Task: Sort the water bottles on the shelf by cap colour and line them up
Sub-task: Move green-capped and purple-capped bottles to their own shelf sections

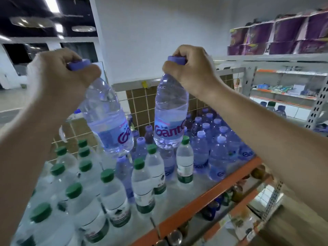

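My left hand (60, 77) grips a purple-capped water bottle (108, 119) by its cap, lifted and tilted above the shelf. My right hand (191, 70) grips a second purple-capped bottle (170, 119) by its cap, held nearly upright in the air. Below, green-capped bottles (106, 189) crowd the left and front of the shelf (204, 197). Purple-capped bottles (213, 146) stand in rows at the right rear. A few green-capped bottles (184, 157) stand among purple ones in the middle.
The shelf has an orange front beam and a wire-grid back panel (140, 103). Purple packages (284, 36) fill the upper shelf at right. More shelving with goods (287, 89) stands behind at right. Cans show on the lower shelf (236, 192).
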`<move>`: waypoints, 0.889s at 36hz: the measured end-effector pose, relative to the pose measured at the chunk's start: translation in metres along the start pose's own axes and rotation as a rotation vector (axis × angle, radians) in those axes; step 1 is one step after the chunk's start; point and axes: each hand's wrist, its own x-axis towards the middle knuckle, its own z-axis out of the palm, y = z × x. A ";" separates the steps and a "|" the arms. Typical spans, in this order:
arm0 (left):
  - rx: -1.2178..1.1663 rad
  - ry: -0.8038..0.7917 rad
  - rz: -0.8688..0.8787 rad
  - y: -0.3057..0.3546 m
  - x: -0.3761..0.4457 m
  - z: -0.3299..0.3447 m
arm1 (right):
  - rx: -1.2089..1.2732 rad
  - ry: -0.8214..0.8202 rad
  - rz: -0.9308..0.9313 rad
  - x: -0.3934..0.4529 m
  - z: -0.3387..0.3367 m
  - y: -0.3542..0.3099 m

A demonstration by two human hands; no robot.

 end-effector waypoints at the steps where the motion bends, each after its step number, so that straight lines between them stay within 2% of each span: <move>1: -0.002 -0.017 0.008 0.007 -0.001 0.012 | -0.015 -0.004 -0.002 0.004 -0.011 0.013; 6: 0.037 0.038 -0.071 0.047 -0.011 0.075 | -0.100 0.000 -0.006 0.026 -0.052 0.074; 16: 0.098 0.008 -0.124 0.073 -0.015 0.177 | -0.135 0.052 0.032 0.061 -0.086 0.170; 25: 0.117 -0.069 -0.105 0.038 0.005 0.242 | -0.148 -0.010 0.033 0.084 -0.063 0.222; 29: 0.272 -0.116 -0.113 0.013 0.011 0.264 | -0.225 -0.085 -0.016 0.093 -0.045 0.239; 32: 0.349 -0.224 -0.127 -0.002 0.013 0.277 | -0.233 -0.138 -0.033 0.102 -0.025 0.250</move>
